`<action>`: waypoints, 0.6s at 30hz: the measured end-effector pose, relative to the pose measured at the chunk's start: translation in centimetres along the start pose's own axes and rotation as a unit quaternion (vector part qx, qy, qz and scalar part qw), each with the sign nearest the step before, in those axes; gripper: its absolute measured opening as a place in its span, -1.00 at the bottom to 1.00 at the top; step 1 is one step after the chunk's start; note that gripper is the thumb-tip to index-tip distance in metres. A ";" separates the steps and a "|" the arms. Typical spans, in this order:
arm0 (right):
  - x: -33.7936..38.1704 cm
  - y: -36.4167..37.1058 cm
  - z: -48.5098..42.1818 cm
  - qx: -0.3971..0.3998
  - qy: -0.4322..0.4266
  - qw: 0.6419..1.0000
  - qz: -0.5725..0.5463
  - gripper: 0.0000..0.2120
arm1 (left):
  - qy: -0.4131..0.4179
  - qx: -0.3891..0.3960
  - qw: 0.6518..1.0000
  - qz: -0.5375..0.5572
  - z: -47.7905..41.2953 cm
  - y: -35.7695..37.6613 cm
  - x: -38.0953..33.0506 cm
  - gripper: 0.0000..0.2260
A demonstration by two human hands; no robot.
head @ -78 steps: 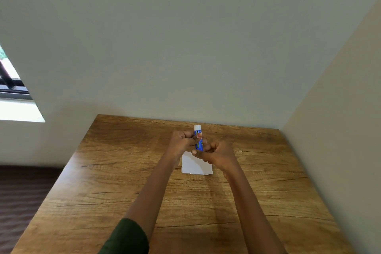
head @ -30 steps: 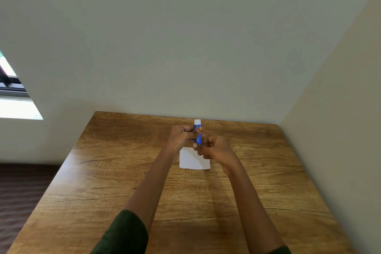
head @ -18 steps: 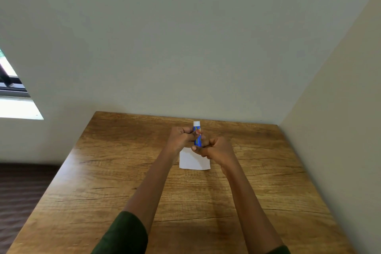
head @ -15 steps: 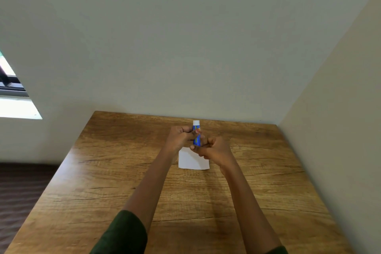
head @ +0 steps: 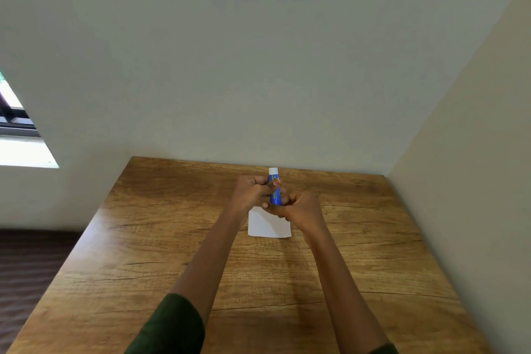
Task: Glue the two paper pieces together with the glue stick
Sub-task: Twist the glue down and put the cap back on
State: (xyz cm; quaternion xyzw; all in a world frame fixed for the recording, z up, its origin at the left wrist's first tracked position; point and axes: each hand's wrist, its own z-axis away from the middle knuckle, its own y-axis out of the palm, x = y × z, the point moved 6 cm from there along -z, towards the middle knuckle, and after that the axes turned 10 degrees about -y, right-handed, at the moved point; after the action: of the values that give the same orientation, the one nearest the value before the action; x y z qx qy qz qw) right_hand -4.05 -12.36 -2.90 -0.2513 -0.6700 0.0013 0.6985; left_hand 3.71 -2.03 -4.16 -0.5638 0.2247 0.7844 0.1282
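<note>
My left hand [head: 249, 192] curls its fingers round the upper body of the upright, white-capped blue glue stick [head: 274, 195]. My right hand [head: 300, 207] grips its base, above a white paper rectangle [head: 268, 226] lying flat on the wooden table [head: 172, 238].

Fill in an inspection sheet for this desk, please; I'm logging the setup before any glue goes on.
Surface: wooden table, pushed into a corner.
Job's things: glue stick upright, white end on top, held over the white paper, which lies flat; only one sheet can be made out.
Clutter: nothing seen.
Grippers: left hand grips the stick's upper part; right hand grips its lower end.
Cables: nothing seen.
Surroundings: plain walls, window at left, dark floor.
</note>
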 end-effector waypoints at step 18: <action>0.1 -0.2 -0.2 0.030 0.007 0.999 -0.022 -0.88 | 0.008 -0.008 1.000 0.000 0.2 -0.3 -0.3 -0.83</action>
State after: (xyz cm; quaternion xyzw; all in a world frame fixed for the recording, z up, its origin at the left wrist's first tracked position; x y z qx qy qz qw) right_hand -3.96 -12.61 -2.73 -0.2155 -0.6702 0.0046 0.7102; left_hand 3.74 -1.68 -3.88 -0.5711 0.2195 0.7815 0.1220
